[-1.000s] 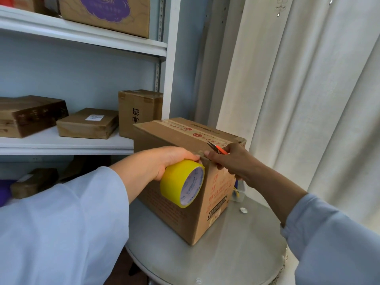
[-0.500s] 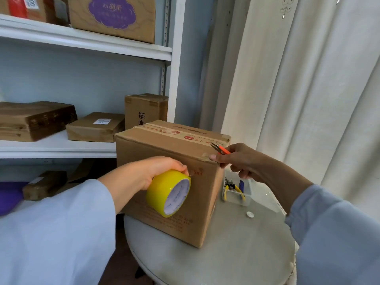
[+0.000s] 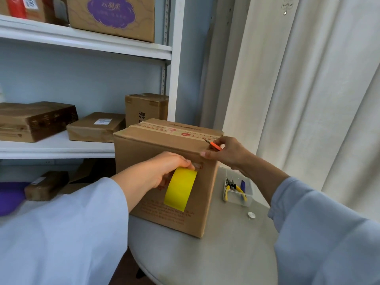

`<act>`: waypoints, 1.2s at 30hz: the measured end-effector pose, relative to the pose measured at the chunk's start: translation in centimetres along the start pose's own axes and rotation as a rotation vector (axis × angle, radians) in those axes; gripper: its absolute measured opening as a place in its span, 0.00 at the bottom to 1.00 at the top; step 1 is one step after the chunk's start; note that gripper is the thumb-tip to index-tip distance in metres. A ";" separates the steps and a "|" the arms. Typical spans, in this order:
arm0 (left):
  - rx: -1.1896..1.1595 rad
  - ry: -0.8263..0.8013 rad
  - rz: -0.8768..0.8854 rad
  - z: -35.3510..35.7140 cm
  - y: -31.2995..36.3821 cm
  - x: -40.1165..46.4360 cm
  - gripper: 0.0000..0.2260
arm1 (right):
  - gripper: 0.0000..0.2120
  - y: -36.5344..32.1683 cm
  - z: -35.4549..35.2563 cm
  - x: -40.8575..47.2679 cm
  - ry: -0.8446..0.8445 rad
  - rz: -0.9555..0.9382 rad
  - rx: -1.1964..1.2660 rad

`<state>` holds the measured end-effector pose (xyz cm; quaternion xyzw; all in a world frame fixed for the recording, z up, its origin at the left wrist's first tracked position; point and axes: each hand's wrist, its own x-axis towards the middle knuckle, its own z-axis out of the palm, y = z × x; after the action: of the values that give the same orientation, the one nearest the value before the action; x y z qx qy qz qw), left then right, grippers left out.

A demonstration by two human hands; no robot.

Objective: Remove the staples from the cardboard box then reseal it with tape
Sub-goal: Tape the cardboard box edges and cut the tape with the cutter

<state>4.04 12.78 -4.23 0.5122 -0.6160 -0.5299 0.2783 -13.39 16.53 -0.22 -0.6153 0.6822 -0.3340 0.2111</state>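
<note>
Gripping the yellow tape roll (image 3: 180, 189) with left hand (image 3: 162, 171), pressed against the cardboard box's (image 3: 144, 149) front face. Pinching an orange-handled tool (image 3: 214, 145) with right hand (image 3: 227, 154) at the box's top right edge. Right of and below that hand, on the surface (image 3: 205, 260): clear tray (image 3: 247, 199) holding yellow-handled pliers (image 3: 233, 189).

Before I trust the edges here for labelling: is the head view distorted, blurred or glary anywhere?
Head view: wide-angle bending bows the shelf upright and curtain; both sleeves at the bottom look soft; the cardboard box and yellow tape roll are sharp; light is even, with no strong glare.
</note>
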 end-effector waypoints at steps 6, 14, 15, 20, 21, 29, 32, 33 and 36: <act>-0.041 -0.004 0.001 1.0 0.7 2.1 0.12 | 0.24 0.4 -2.1 2.3 -0.003 0.105 0.137; -0.003 0.017 -0.010 1.5 0.7 4.3 0.13 | 0.19 1.3 -0.7 7.7 0.054 0.093 -0.071; 0.012 0.018 -0.018 1.3 0.7 4.5 0.12 | 0.17 1.4 -0.5 8.1 0.056 0.094 -0.093; 0.050 0.000 -0.040 1.0 0.8 4.8 0.13 | 0.14 1.6 -0.4 9.8 0.098 0.135 -0.232; 0.054 -0.006 -0.043 1.0 0.9 4.7 0.13 | 0.14 1.5 -0.5 9.9 0.090 0.135 -0.260; 0.040 0.028 -0.054 0.7 1.6 4.4 0.13 | 0.22 1.3 -0.1 9.7 0.108 0.055 -0.220; 0.000 0.057 -0.059 1.0 1.6 4.5 0.13 | 0.16 1.2 0.2 9.2 0.092 0.027 -0.106; -0.016 0.065 -0.057 1.1 1.6 4.4 0.13 | 0.15 1.1 0.2 9.0 0.096 0.011 -0.091; -0.092 0.064 -0.055 1.6 1.4 4.0 0.08 | 0.09 1.4 0.3 7.5 0.158 -0.044 0.015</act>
<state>0.83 9.52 -4.15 0.5322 -0.5673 -0.5485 0.3067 -15.27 9.19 -0.50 -0.6003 0.6804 -0.3911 0.1540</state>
